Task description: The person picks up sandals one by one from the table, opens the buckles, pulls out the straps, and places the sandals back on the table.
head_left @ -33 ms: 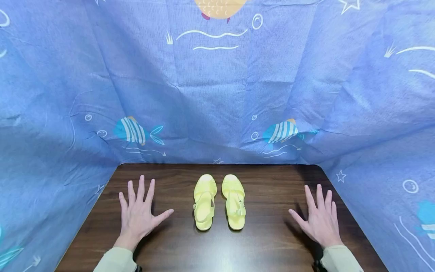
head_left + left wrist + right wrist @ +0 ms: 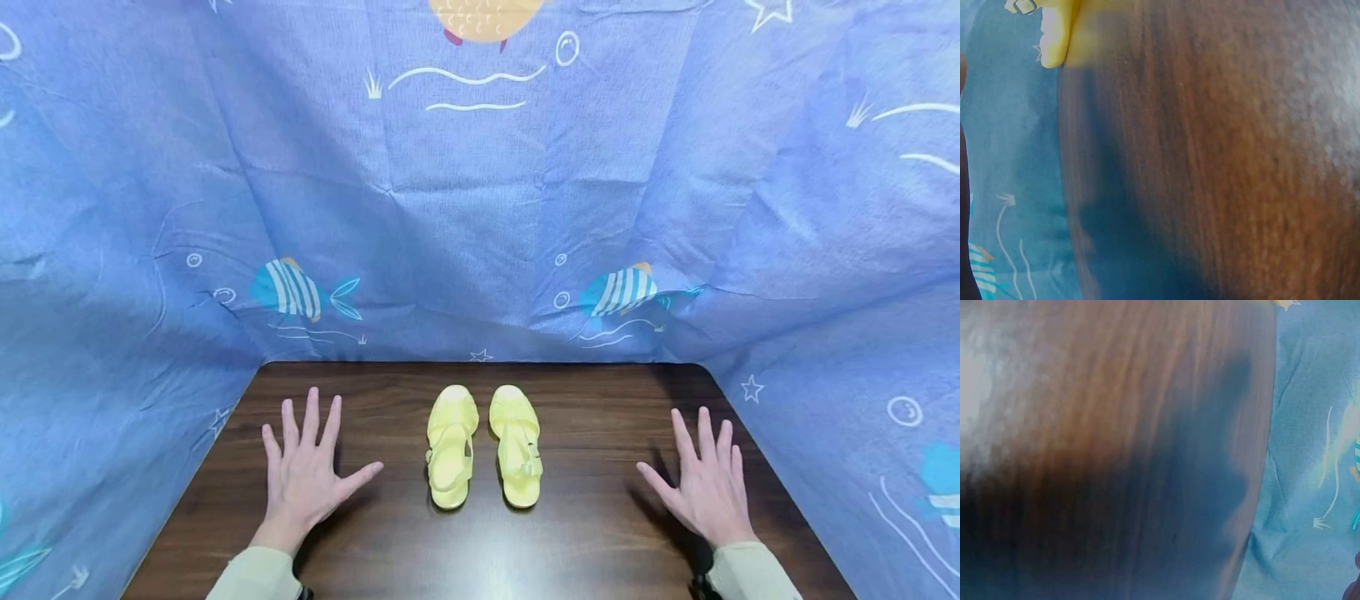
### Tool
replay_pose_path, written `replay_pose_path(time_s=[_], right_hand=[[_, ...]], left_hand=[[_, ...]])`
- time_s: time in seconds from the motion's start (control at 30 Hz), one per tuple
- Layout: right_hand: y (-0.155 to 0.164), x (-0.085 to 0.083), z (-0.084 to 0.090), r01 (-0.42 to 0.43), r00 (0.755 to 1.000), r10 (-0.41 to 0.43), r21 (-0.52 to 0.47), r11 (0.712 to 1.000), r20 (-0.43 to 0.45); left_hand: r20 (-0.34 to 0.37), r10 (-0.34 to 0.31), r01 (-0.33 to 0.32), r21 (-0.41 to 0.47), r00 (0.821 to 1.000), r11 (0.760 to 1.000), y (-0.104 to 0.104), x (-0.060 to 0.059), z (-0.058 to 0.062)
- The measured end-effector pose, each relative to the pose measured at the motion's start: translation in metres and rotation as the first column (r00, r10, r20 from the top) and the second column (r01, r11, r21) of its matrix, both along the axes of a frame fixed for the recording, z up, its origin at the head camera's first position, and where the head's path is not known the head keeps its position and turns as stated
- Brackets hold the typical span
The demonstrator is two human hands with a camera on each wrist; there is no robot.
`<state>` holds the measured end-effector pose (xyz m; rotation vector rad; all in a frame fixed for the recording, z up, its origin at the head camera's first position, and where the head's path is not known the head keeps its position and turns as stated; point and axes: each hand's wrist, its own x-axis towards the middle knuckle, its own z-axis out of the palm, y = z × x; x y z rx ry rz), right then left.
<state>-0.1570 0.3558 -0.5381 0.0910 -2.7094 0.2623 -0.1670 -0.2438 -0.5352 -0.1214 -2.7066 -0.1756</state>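
Note:
Two pale yellow sandals stand side by side at the middle of the table, toes toward the back. The left sandal (image 2: 452, 417) and the right sandal (image 2: 513, 417) have a small gap between them, and each has a heel strap with a buckle. Off to their left, my left hand (image 2: 302, 483) is spread palm down with nothing in it. My right hand (image 2: 707, 492) is spread the same way, farther out on the right. Neither hand touches a sandal. In the left wrist view, part of a yellow sandal (image 2: 1054, 37) shows at the top.
The dark wood-grain table (image 2: 480, 542) has rounded back corners and reflects a bright light near its front. A blue cloth (image 2: 465, 225) printed with fish, stars and bubbles hangs behind it and along both sides.

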Motion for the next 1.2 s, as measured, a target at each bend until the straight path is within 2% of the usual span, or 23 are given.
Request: replay_pose_path(time_s=[0.2, 0.43, 0.57, 0.7, 0.77, 0.87, 1.0, 1.07, 1.2], right_hand=[[0.002, 0.002, 0.003, -0.009, 1.000, 0.009, -0.021, 1.000, -0.005], [0.001, 0.008, 0.008, -0.013, 1.000, 0.013, -0.101, 0.995, 0.003], [0.001, 0.009, 0.010, -0.008, 1.000, 0.009, -0.102, 0.995, 0.006], [0.000, 0.008, 0.011, 0.001, 1.000, 0.001, -0.096, 0.995, 0.026], [-0.004, 0.009, 0.012, -0.003, 0.999, 0.009, -0.127, 0.992, 0.044], [-0.018, 0.010, 0.015, -0.037, 0.997, 0.054, -0.239, 0.970, 0.064], [-0.046, 0.011, 0.021, -0.124, 0.987, 0.155, -0.395, 0.910, 0.048], [-0.062, 0.012, 0.023, -0.169, 0.979, 0.202, -0.436, 0.884, 0.029], [-0.096, 0.014, 0.027, -0.253, 0.961, 0.277, -0.454, 0.854, -0.014]], left_hand=[[-0.003, -0.005, 0.005, 0.007, 1.000, 1.000, 0.000, -0.001, 0.000], [-0.007, -0.014, 0.014, 0.026, 1.000, 1.000, -0.001, 0.002, 0.002], [-0.013, -0.022, 0.023, 0.041, 1.000, 0.999, 0.000, 0.002, 0.002], [0.007, -0.013, 0.013, 0.051, 1.000, 0.999, -0.001, 0.002, 0.002], [0.035, -0.010, 0.008, 0.070, 0.999, 0.998, 0.000, 0.003, 0.001], [0.078, -0.019, 0.010, 0.119, 0.997, 0.993, 0.003, 0.003, 0.000], [0.112, -0.043, 0.022, 0.183, 0.993, 0.983, 0.015, 0.005, -0.002], [0.126, -0.052, 0.026, 0.200, 0.991, 0.979, 0.022, 0.006, -0.003], [0.152, -0.080, 0.043, 0.234, 0.985, 0.971, 0.036, 0.009, -0.004]])
